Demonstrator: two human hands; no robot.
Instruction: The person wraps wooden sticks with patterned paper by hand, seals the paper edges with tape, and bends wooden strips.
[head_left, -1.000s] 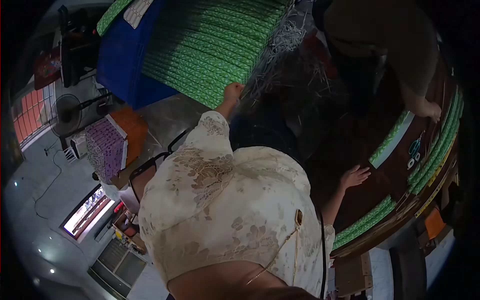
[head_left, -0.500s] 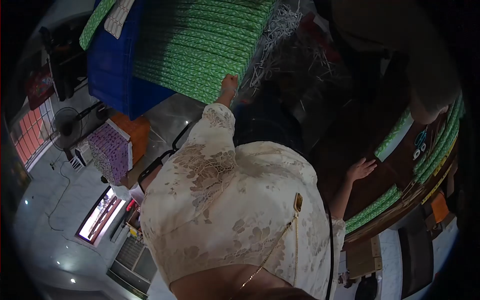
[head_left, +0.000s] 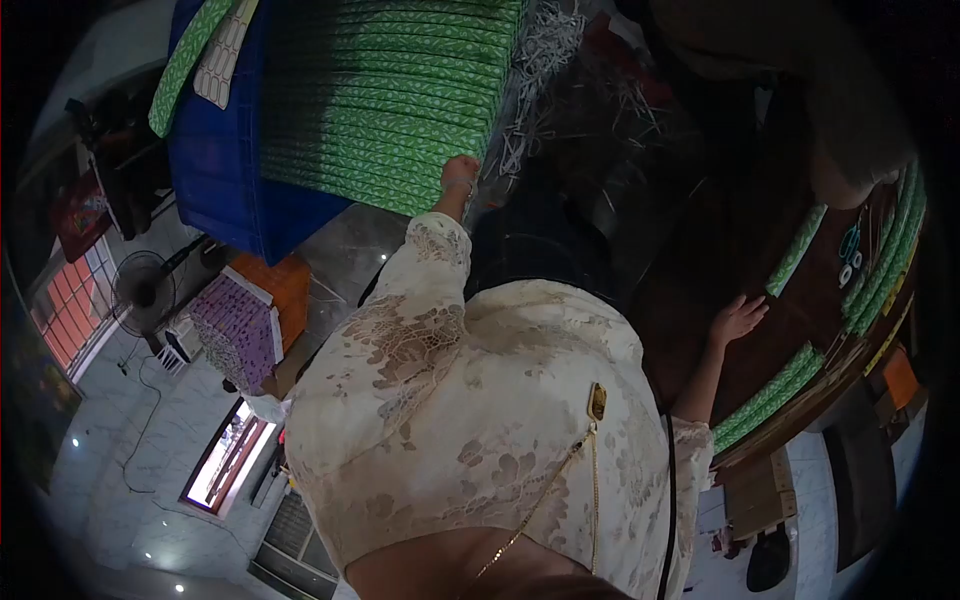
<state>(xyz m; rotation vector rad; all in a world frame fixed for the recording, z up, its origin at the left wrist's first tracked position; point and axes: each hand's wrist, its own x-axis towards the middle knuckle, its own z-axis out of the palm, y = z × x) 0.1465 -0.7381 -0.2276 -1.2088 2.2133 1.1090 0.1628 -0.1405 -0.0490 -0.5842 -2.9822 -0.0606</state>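
My left hand [head_left: 460, 172] is closed at the near right corner of a tall stack of green patterned strips [head_left: 390, 110]. Whether its fingers grip a strip there cannot be seen. My right hand [head_left: 738, 318] is open, fingers stretched, above the dark brown table [head_left: 690, 300]. Just beyond its fingertips lies a short green patterned piece [head_left: 797, 250] with a pale edge. A bundle of green strips [head_left: 768, 398] lies near the table's edge, below my right hand.
Blue-handled scissors [head_left: 850, 252] and long green rolls [head_left: 885, 255] lie farther right, beside another person's arm [head_left: 840, 180]. A blue bin [head_left: 215, 160] stands against the stack. Shredded white paper [head_left: 540, 70] is heaped to its right. A fan [head_left: 145, 285] and purple patterned stacks [head_left: 235, 320] are leftward.
The view has shifted slightly. My right hand has moved a little right and up. The short green piece now shows a narrower side. My left hand stays at the stack's corner.
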